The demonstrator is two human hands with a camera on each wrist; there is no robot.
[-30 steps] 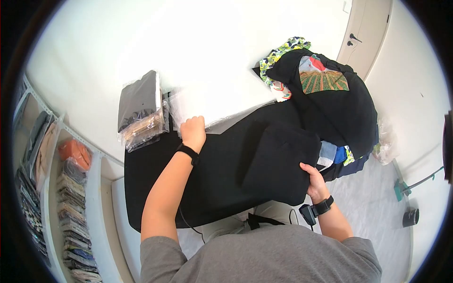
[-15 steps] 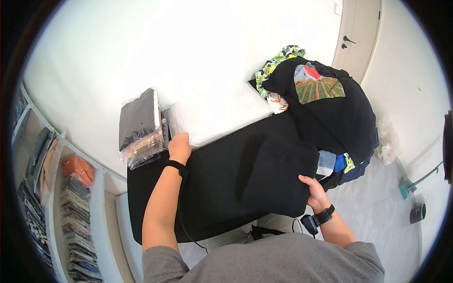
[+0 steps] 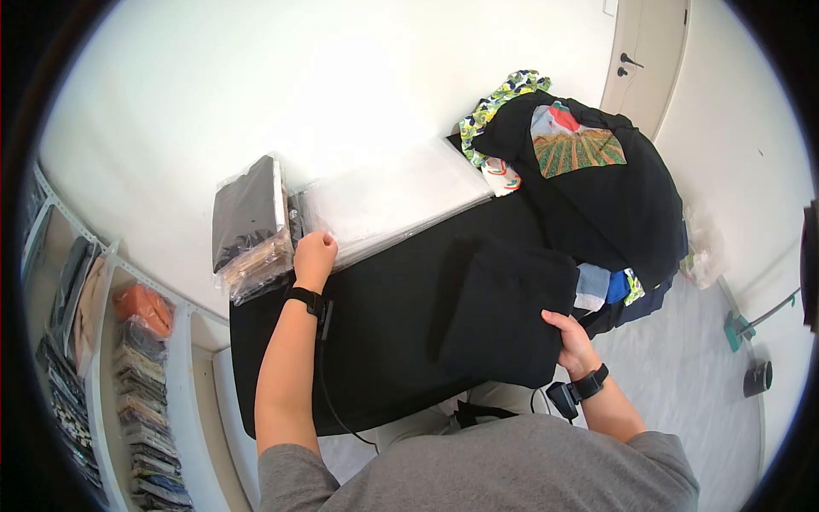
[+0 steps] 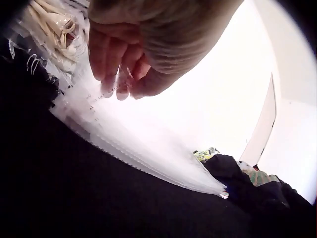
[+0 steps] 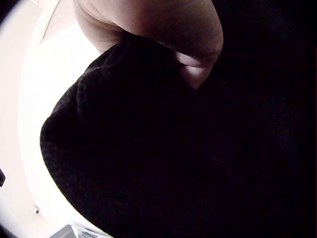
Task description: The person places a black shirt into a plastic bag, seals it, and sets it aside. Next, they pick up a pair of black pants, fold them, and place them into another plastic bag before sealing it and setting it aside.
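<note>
Across the black-covered desk [image 3: 375,341], a stack of clear plastic bags [image 3: 397,196] lies flat along the far edge, against the pale wall. At the stack's near left corner is the left hand [image 3: 314,258], its fingers curled, thumb and fingertips pinching a piece of clear film printed with small marks, as the left wrist view shows.

Toward the person, on the right part of the desk, lies a folded black garment [image 3: 512,316]. The right hand [image 3: 575,343] grips its right edge, the thumb on top and the fingers clamped around the cloth, mostly hidden underneath.

Just beside the left end of the bags sit packaged garments [image 3: 249,213] in clear wrapping, dark grey on top and beige lower down. Beyond the folded garment, at the right end of the desk, rises a loose clothes pile [image 3: 618,213], with a black piece bearing a field picture spread over it; green, yellow and white patterned cloth shows at its far side, and blue cloth peeks out below.

Shelves [image 3: 183,384] at the left hold wrapped clothes and an orange bundle [image 3: 143,309].
</note>
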